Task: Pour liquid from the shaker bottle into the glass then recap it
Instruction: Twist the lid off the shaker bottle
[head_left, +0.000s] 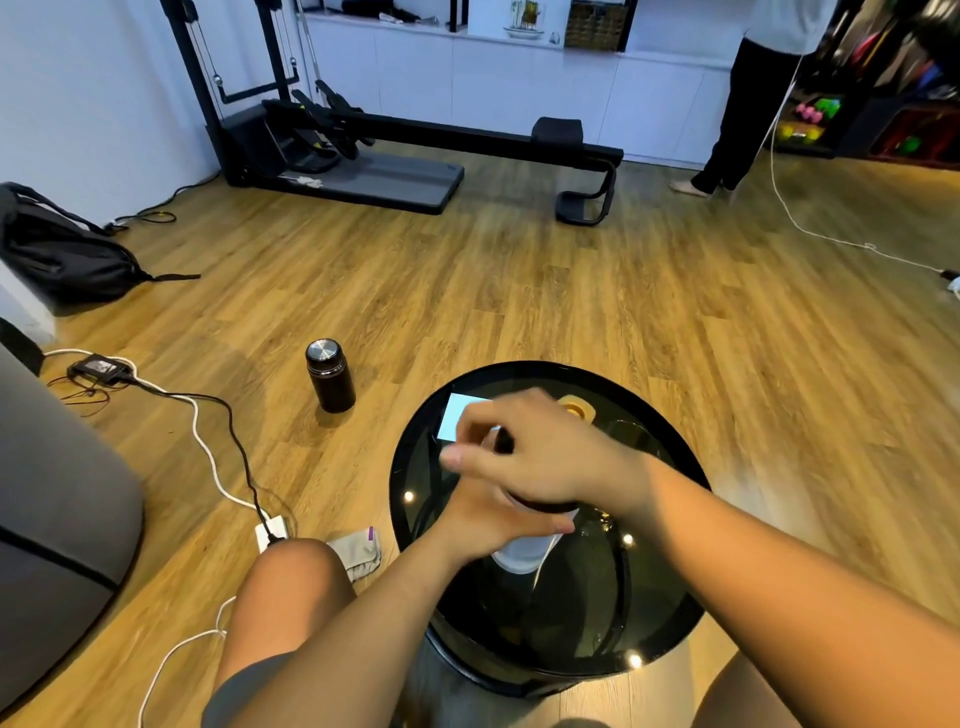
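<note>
A translucent white shaker bottle stands upright on a round black glass table. My left hand wraps around its upper body. My right hand lies on top of it, fingers closed over the dark lid, most of which is hidden. A clear glass stands just behind my right wrist, faint against the dark tabletop. Whether it holds liquid cannot be told.
A pale blue card and a small tan round object lie at the table's far side. A dark thermos flask stands on the wooden floor to the left. Cables and a power strip run by my left knee. Another person stands far right.
</note>
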